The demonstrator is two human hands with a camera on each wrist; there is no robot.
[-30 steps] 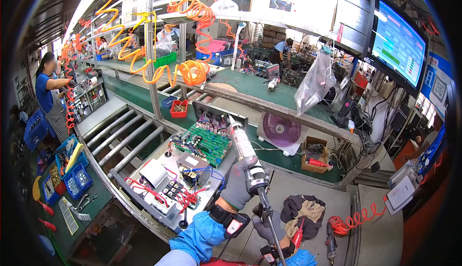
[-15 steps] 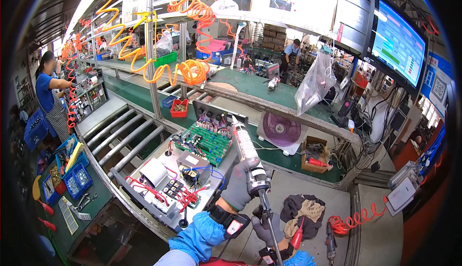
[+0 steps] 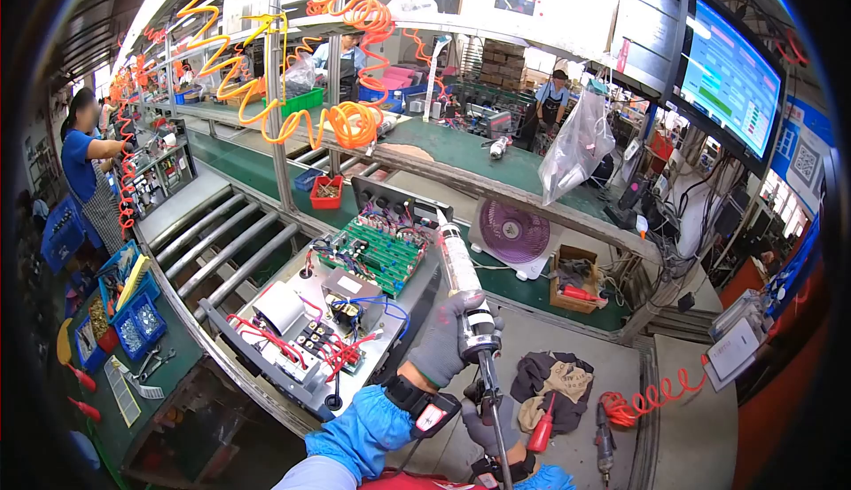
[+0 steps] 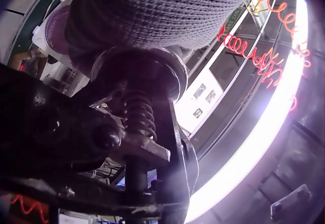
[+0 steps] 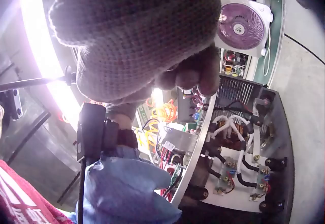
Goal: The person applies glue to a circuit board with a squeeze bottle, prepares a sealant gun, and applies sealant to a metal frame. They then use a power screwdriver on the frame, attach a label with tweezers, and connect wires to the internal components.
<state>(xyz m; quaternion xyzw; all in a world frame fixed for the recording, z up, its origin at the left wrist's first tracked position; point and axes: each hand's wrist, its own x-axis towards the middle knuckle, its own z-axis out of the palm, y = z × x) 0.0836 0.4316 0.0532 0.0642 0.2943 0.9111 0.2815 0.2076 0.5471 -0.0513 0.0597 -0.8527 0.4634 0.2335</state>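
Nozzle up, a caulking gun (image 3: pixel 480 344) loaded with a white sealant cartridge (image 3: pixel 458 264) is held between my two gloved hands. My left hand (image 3: pixel 439 345) wraps the lower end of the cartridge. Lower down, near the gun's rod, my right hand (image 3: pixel 487 426) grips the handle and trigger. The gun's spring (image 4: pixel 140 114) shows close up in the left wrist view, below the grey glove (image 4: pixel 162 15). To the left lies an opened electrical unit with a green circuit board (image 3: pixel 383 258), red and blue wires and a white cylinder (image 3: pixel 279 305). The nozzle overlaps the unit's dark back panel (image 3: pixel 394 202).
Metal rollers (image 3: pixel 235 246) lie left of the unit. A purple fan (image 3: pixel 514 231) and a cardboard box (image 3: pixel 576 282) stand behind. On the right are a dark cloth (image 3: pixel 554 388), a red bottle (image 3: pixel 542 428) and a power screwdriver (image 3: pixel 605 446) on a coiled red hose.
The head view has shifted slightly. My hands and the caulking gun keep nearly the same pose, the nozzle still upward. A person in the background has straightened up, and another has appeared behind the rack.
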